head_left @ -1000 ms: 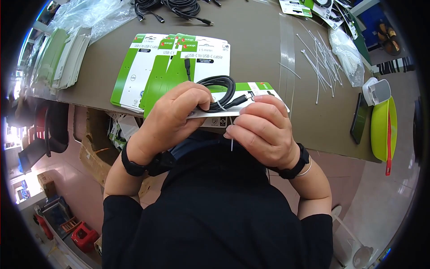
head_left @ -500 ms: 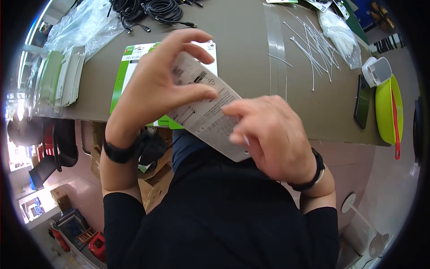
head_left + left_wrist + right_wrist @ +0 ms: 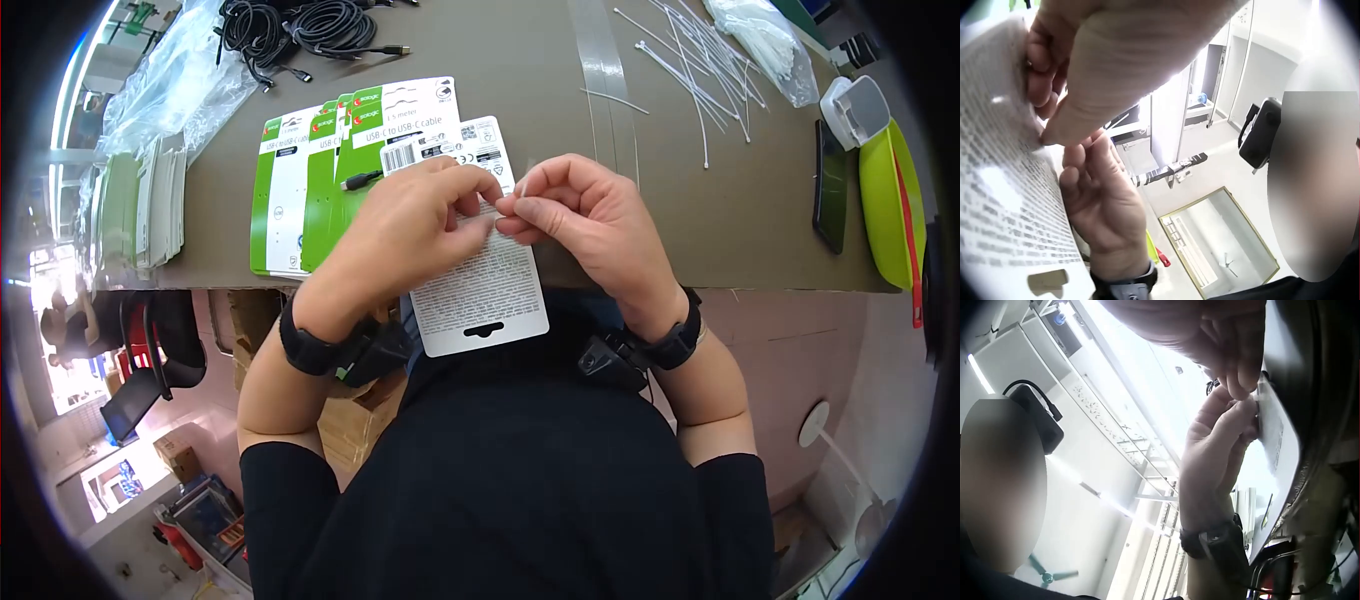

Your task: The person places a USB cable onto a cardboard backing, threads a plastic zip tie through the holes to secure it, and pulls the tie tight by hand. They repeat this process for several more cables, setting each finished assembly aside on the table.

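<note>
A white packaging card lies tilted at the table's front edge, its printed back up and its hang slot toward the body. My left hand is over the card's left part, thumb and fingers curled with their tips at its surface; what they hold is hidden. From the right, my right hand meets it, thumb and forefinger pinching a thin white cable tie, of which only a sliver shows. A black cable connector sticks out left of the left hand. In the left wrist view, both hands' fingertips meet near the card's edge.
Green-and-white USB-C cable cards lie overlapped behind the hands. Black coiled cables are at the back; loose white cable ties lie back right. A phone and lime-green bowl sit at right, stacked cards at left.
The card with the coiled cable has been turned over, so its printed back faces up and the coil is out of sight. Both hands have come back together at its middle.
</note>
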`<action>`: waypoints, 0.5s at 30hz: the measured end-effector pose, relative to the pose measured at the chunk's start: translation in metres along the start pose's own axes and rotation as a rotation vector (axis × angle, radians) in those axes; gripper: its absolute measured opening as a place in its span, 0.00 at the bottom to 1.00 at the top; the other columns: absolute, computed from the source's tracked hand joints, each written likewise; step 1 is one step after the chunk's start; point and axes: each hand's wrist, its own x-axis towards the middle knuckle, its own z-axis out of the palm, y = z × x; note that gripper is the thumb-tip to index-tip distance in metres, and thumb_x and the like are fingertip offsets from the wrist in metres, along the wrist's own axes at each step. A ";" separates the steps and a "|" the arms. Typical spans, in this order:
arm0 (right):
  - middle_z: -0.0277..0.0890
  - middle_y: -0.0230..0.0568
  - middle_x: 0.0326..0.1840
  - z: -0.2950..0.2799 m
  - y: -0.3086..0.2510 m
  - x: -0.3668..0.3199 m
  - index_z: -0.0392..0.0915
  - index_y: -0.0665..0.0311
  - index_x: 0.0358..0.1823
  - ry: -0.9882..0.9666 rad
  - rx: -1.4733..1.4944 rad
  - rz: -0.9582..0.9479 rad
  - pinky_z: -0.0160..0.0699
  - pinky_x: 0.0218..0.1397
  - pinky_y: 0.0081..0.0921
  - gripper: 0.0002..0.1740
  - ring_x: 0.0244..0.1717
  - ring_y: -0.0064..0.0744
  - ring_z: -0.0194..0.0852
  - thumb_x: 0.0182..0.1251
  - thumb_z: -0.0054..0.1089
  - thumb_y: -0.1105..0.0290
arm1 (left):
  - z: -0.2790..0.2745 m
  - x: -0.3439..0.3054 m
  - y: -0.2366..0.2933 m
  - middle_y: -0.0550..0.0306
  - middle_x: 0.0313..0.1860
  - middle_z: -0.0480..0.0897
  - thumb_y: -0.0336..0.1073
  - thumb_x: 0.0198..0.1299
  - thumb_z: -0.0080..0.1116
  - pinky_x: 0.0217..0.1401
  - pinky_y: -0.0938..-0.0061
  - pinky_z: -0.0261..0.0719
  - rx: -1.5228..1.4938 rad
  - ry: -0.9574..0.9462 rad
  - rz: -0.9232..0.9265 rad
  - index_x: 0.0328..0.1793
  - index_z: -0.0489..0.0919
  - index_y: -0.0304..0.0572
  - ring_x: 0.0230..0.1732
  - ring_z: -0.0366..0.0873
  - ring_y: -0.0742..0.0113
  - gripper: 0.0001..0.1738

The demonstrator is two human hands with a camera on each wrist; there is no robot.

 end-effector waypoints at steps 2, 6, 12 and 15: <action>0.79 0.38 0.41 0.000 -0.003 0.000 0.73 0.70 0.41 -0.013 0.014 0.045 0.78 0.44 0.16 0.05 0.41 0.21 0.78 0.67 0.55 0.76 | 0.007 -0.003 -0.005 0.58 0.29 0.76 0.28 0.50 0.60 0.29 0.77 0.71 -0.001 0.050 0.058 0.36 0.79 0.38 0.26 0.73 0.71 0.06; 0.77 0.33 0.37 -0.002 -0.005 0.000 0.73 0.69 0.38 -0.024 -0.106 0.088 0.77 0.40 0.15 0.05 0.37 0.18 0.76 0.64 0.58 0.76 | 0.008 -0.003 -0.002 0.59 0.29 0.75 0.27 0.50 0.60 0.29 0.79 0.70 0.001 0.066 0.060 0.35 0.78 0.37 0.26 0.73 0.73 0.06; 0.72 0.29 0.29 -0.002 0.001 -0.007 0.72 0.67 0.37 0.053 -0.491 -0.102 0.75 0.35 0.15 0.06 0.30 0.16 0.72 0.58 0.57 0.78 | 0.006 -0.002 -0.001 0.60 0.29 0.74 0.25 0.50 0.59 0.29 0.80 0.70 -0.045 0.027 0.033 0.35 0.78 0.36 0.26 0.73 0.74 0.05; 0.72 0.29 0.28 0.000 0.003 -0.007 0.72 0.67 0.36 0.066 -0.550 -0.128 0.74 0.34 0.16 0.07 0.29 0.16 0.71 0.56 0.56 0.79 | 0.002 -0.002 0.005 0.55 0.29 0.75 0.25 0.49 0.58 0.33 0.75 0.76 -0.061 0.001 -0.018 0.34 0.78 0.36 0.28 0.77 0.67 0.05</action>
